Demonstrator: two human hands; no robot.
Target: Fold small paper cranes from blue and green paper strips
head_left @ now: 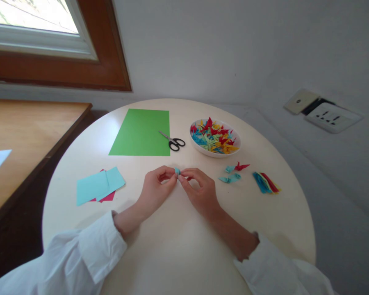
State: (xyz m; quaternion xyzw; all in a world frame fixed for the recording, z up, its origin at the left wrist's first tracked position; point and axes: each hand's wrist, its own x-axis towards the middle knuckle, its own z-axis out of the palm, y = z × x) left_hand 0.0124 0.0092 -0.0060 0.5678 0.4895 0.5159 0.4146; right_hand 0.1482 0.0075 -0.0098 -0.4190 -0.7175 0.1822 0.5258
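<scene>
Between my fingertips is a small folded piece of light-blue paper (177, 170), largely covered by the fingers. My left hand (158, 183) pinches it from the left, and my right hand (201, 188) pinches it from the right. Both hands are closed just above the middle of the round table. Right of my right hand lie light-blue folded paper cranes (230, 178) and a red paper crane (241, 166). To the left of my left hand, light-blue paper squares (100, 184) overlap pinkish-red paper (108, 197).
The round white table (178, 254) carries a green paper sheet (141, 133), black-handled scissors (175, 143) partly on it, and a white bowl (213, 154) of colourful paper cranes. Folded paper strips (266, 182) lie at right. A wooden desk (27, 123) stands left; a wall socket (330, 116) is at right.
</scene>
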